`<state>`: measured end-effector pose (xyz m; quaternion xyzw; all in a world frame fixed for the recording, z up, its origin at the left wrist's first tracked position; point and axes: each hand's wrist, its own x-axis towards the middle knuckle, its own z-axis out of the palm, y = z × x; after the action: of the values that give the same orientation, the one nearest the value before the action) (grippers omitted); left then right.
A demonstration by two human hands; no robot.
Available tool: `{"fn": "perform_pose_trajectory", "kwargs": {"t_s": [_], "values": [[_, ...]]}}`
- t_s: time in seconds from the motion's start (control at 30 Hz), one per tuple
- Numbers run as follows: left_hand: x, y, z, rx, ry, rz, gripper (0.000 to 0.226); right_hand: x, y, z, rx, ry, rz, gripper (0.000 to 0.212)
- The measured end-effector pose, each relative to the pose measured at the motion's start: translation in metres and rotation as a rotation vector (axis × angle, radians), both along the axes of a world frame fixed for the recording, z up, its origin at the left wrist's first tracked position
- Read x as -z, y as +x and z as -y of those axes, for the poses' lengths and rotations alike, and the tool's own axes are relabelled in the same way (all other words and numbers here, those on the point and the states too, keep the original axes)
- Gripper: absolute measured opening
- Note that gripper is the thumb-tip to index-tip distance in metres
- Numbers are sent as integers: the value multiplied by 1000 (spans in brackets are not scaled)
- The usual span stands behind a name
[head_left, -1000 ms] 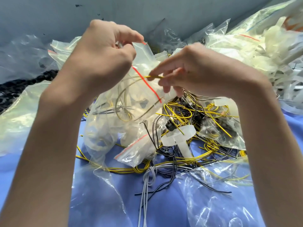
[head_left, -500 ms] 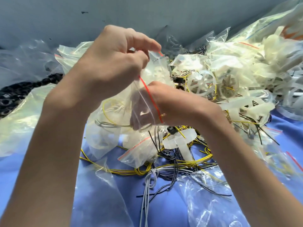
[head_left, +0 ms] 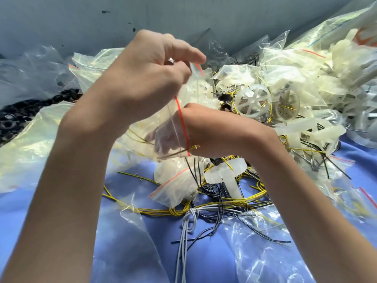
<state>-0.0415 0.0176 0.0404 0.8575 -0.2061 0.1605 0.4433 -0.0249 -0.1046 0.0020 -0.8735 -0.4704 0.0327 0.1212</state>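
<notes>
Clear plastic is what I have in both hands: a small zip bag (head_left: 169, 119) with a red seal strip (head_left: 182, 123) along its mouth, held up above the heap in the head view. My left hand (head_left: 146, 78) is raised and closed on the bag's upper edge, which I pinch between thumb and fingertips. The mouth of the bag faces right, and the red strip runs down from that pinch.

My right hand (head_left: 214, 131) is pushed into the mouth. Its fingers (head_left: 165, 137) are inside and show only dimly through the film, so I cannot tell whether they grip anything. A thin yellow wire (head_left: 191, 148) lies across the lower lip of the mouth, its bare end sticking out just under my right hand. More wire shows faintly deeper in the bag.

Below the bag lies a blue cloth (head_left: 204, 252). On it, right under my hands, rests a second zip bag (head_left: 173, 186) with pale parts inside, and just beside that a white T-shaped plastic part (head_left: 226, 174). Yellow wire loops (head_left: 163, 211) and a tied bundle of grey wires (head_left: 187, 225) lie nearer to me. Behind my right hand a white spoked wheel (head_left: 254, 101) sits among stacked bags of pale plastic parts. Far left, a bag of black rings (head_left: 12, 119) lies against the grey wall (head_left: 81, 21).
</notes>
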Motion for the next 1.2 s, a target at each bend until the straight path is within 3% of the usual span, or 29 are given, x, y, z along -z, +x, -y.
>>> {"fn": "perform_pose_trajectory", "kwargs": {"t_s": [0.17, 0.3, 0.4, 0.53, 0.63, 0.7, 0.77, 0.87, 0.93, 1.0, 1.1, 1.2], "values": [[2, 4, -7, -62, 26, -9, 38, -5, 2, 12, 95, -13, -53, 40], [3, 4, -6, -32, 42, -55, 36, -1, 4, 14, 157, -181, -88, 52], [7, 4, 2, -21, 113, -44, 40, -1, 1, 14, 110, -175, -131, 44], [7, 9, -2, -122, 121, -16, 45, -12, 6, 22, 107, 95, -100, 22], [6, 13, -17, -233, 78, -29, 48, -22, 17, 43, 248, 414, 5, 16], [7, 14, -23, -285, 79, -30, 48, -24, 24, 61, 391, 520, 68, 13], [8, 15, -25, -309, 99, -38, 43, -20, 32, 76, 569, 434, 85, 10], [10, 17, -24, -303, 126, -54, 34, -9, 43, 91, 752, -29, -80, 22], [11, 18, -22, -298, 136, -48, 27, -3, 45, 94, 737, -238, -243, 37], [12, 19, -19, -290, 148, -44, 27, 0, 46, 92, 723, -261, -275, 45], [14, 20, -16, -291, 179, -45, 28, 5, 50, 89, 752, -230, -167, 45], [15, 21, -17, -294, 188, -42, 26, 8, 55, 88, 726, -55, -67, 35]]}}
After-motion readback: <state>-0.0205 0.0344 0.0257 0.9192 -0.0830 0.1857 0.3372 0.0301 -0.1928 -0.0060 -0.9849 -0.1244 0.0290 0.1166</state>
